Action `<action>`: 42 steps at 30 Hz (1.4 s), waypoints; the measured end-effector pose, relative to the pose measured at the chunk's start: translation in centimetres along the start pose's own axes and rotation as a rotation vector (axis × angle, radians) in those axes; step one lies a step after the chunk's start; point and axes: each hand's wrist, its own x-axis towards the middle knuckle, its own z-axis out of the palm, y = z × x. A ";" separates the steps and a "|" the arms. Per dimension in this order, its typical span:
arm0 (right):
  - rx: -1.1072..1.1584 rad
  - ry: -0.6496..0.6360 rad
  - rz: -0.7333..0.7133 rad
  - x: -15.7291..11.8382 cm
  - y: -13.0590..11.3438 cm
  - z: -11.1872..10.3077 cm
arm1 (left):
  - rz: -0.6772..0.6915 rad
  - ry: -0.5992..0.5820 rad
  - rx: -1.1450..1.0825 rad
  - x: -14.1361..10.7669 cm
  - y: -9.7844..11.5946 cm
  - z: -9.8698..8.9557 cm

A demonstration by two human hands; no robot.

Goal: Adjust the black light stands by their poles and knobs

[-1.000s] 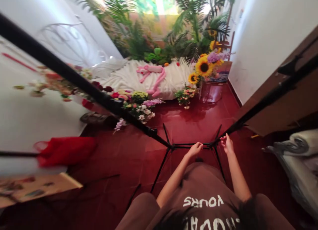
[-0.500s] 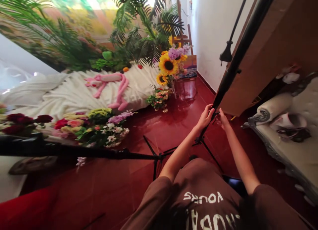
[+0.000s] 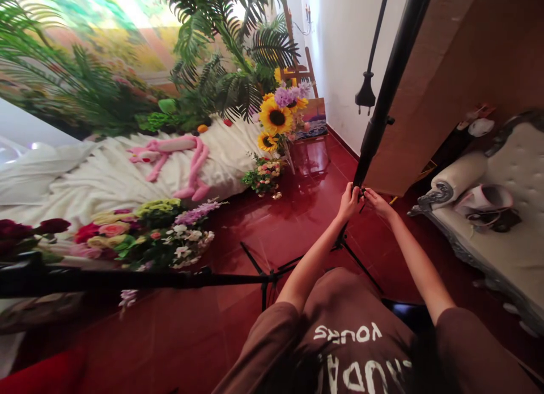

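Left hand [image 3: 349, 201] is clasping a black stand pole [image 3: 400, 56], which is rising aslant above the red floor [image 3: 297, 229], while the right hand [image 3: 379, 204], looser moments ago, is now curling its fingertips in at the pole; whether they are pinching a fitting cannot be told. Both are apparently working at one spot.

Glare atop backdrop [image 3: 127, 51]; sheen on red floor [image 3: 238, 227]; lower corners dim, edges stretched.
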 end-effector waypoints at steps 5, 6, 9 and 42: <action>0.025 -0.097 0.022 0.8 0.0 -1.7 | -0.004 0.035 0.029 0.0 0.2 0.4; 0.030 -0.109 0.023 1.0 -0.1 -1.9 | 0.003 0.038 0.031 0.0 0.2 0.4; 0.009 -0.125 0.006 1.1 -0.6 -2.3 | 0.009 0.052 0.034 -0.1 0.0 0.4; -0.413 0.354 -0.843 0.8 -17.2 8.1 | 0.052 0.203 0.165 0.2 -1.0 0.9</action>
